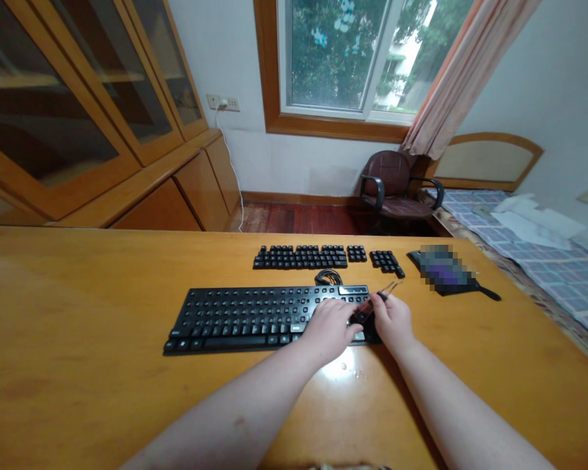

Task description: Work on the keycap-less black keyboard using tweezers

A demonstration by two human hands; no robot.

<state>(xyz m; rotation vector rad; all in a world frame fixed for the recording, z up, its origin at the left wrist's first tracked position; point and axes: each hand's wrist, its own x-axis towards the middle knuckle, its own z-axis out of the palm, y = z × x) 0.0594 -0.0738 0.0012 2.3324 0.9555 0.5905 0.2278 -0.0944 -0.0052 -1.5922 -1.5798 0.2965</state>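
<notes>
A black keyboard (245, 320) lies on the wooden table before me, most of its key stems bare. A few keycaps remain on its bottom row and right end. Over the number pad side, my right hand (394, 321) grips a keycap puller (381, 296), its thin wires pointing up and away. My left hand (329, 326) rests at the keyboard's right part, fingers bent, thumb and forefinger close around something dark beside the puller. Whether that is a keycap I cannot tell. Behind the keyboard, loose black keycaps (298, 257) stand in rows, sorted into blocks.
A coiled black cable (328, 277) sits behind the keyboard. At the right lies a dark pouch (443, 269), partly blurred. Beyond the table (88, 339) are a glass-door cabinet (142, 150), a brown armchair (394, 179) and a bed (529, 235).
</notes>
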